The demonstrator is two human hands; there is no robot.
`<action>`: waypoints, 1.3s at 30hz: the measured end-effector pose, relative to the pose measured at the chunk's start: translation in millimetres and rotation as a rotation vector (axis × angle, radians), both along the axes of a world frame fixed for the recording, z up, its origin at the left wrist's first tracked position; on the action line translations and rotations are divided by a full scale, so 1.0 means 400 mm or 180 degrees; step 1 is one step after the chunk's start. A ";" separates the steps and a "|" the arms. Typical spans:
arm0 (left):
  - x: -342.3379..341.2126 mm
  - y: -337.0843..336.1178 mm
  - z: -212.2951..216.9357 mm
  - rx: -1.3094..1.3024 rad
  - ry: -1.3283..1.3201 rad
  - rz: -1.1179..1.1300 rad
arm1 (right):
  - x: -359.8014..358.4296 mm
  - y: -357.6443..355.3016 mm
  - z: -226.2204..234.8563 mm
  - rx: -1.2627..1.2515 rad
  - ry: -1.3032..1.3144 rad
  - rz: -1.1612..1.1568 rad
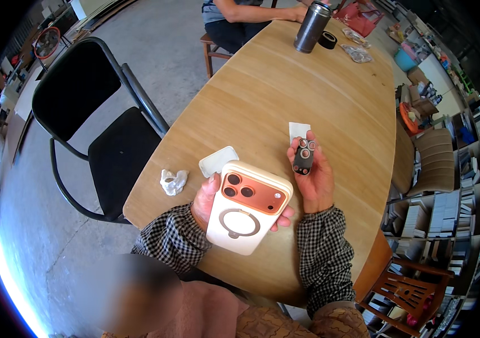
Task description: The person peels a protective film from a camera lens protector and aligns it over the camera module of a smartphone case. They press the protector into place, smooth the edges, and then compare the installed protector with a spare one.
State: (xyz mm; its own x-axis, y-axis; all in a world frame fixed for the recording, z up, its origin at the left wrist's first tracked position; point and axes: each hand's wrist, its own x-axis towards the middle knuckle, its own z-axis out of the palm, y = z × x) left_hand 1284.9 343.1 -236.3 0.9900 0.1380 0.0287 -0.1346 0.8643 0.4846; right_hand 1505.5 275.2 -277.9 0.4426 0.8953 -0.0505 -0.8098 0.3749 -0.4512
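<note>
My left hand (201, 203) is closed around a phone in a pale case (231, 228), its back turned up. The case carries a ring stand, and an orange camera panel with several dark lenses spans its top. To the right, my right hand (320, 179) grips a small dark camera lens protector plate (303, 158) with several shiny rings. Just beyond those fingers, a white card (299, 130) lies on the table. Past the phone's top left rests a white rounded tray-like piece (218, 161). A crumpled white tissue (173, 182) sits left of it.
The wooden table (251, 84) holds a dark flask (312, 28), a black tape roll (328, 39) and clear packets (356, 53) at its far end. Another person's arm (251, 12) rests there. A black chair (121, 152) stands left; shelves (443, 214) line the right.
</note>
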 end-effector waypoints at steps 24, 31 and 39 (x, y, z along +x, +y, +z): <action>0.005 0.001 0.019 -0.0341 -0.0101 -0.0149 | -0.012 -0.003 0.010 -0.0248 -0.0072 -0.0207; 0.008 -0.013 -0.032 -0.0837 -0.0478 -0.0058 | -0.007 0.002 0.006 -0.0047 0.0065 -0.0068; 0.015 -0.012 -0.032 -0.0609 -0.0590 -0.0081 | -0.012 0.001 0.009 -0.0063 -0.0047 0.0077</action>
